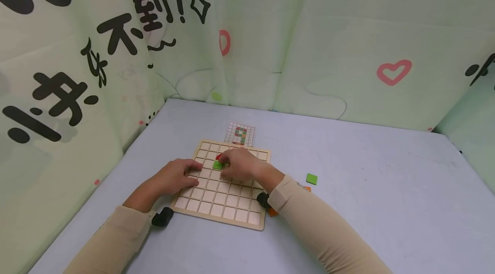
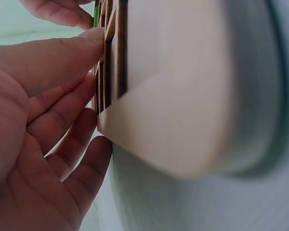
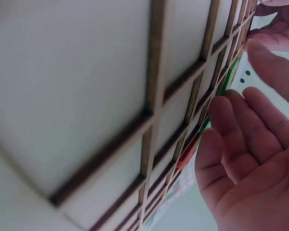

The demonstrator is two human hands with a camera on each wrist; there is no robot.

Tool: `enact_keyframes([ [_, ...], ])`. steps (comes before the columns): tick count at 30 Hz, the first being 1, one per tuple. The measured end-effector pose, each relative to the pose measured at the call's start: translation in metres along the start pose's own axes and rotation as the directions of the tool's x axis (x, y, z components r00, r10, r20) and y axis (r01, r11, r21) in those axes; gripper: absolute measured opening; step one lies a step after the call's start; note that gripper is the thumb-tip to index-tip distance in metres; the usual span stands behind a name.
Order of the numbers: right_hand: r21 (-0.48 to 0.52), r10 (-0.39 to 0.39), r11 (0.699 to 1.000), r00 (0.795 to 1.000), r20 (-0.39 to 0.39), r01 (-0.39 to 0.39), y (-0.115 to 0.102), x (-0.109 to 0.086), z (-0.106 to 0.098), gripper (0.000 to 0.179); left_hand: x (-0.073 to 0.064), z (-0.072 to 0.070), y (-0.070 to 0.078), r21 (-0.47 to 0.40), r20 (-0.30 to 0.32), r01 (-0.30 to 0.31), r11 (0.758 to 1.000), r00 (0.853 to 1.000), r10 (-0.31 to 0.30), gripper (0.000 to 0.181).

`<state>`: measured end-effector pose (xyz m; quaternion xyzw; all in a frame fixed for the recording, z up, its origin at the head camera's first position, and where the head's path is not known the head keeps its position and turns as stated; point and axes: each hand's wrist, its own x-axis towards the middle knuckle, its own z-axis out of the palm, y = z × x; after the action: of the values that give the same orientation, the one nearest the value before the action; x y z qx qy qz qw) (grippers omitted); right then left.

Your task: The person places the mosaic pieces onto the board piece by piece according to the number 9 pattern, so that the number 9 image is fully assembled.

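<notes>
Judging by the layout, the step in hand is seating a green tile (image 1: pixel 218 165) into a cell of the wooden grid board (image 1: pixel 228 213) at the centre of the head view. The right hand (image 1: pixel 240 166) hovers over that tile with fingers loosely extended, fingertips touching it rather than clamping. The left hand (image 1: pixel 175 176) lies flat on the board's left edge, fingers straight, steadying it. A red tile (image 1: pixel 219 156) sits just beyond the green one. The next move likely calls for a light downward press, square to the cell. The board is pale, smooth wood with raised ribs; 1 spare green tile (image 1: pixel 311 178) lies right of it, a gridded pattern card (image 1: pixel 240 133) above.
</notes>
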<state>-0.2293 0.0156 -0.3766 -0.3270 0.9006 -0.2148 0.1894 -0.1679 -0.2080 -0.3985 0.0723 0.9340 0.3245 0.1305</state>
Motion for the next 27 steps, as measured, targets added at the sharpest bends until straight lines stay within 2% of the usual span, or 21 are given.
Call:
enact_keyframes([
  [7, 0.009, 0.007, 1.0, 1.0, 0.029, -0.007, 0.0, -0.004, -0.002, 0.042, -0.001, -0.001, -0.001, -0.005, 0.001, 0.0, 1.0, 1.0, 0.0, 0.043],
  [13, 0.043, -0.025, 0.999, 1.0, 0.0, 0.025, 0.003, -0.01, -0.003, 0.039, 0.0, 0.001, 0.0, -0.018, 0.002, 0.015, 1.0, 1.0, -0.015, 0.043],
  [20, 0.107, -0.013, 0.994, 1.0, -0.027, 0.016, 0.009, -0.021, -0.006, 0.04, 0.0, 0.001, 0.001, -0.018, 0.0, 0.021, 1.0, 1.0, -0.021, 0.043],
  [27, 0.133, -0.05, 0.989, 0.996, -0.073, 0.06, 0.017, -0.038, -0.014, 0.044, -0.001, 0.002, 0.001, -0.01, -0.009, 0.009, 1.0, 1.0, -0.009, 0.043],
])
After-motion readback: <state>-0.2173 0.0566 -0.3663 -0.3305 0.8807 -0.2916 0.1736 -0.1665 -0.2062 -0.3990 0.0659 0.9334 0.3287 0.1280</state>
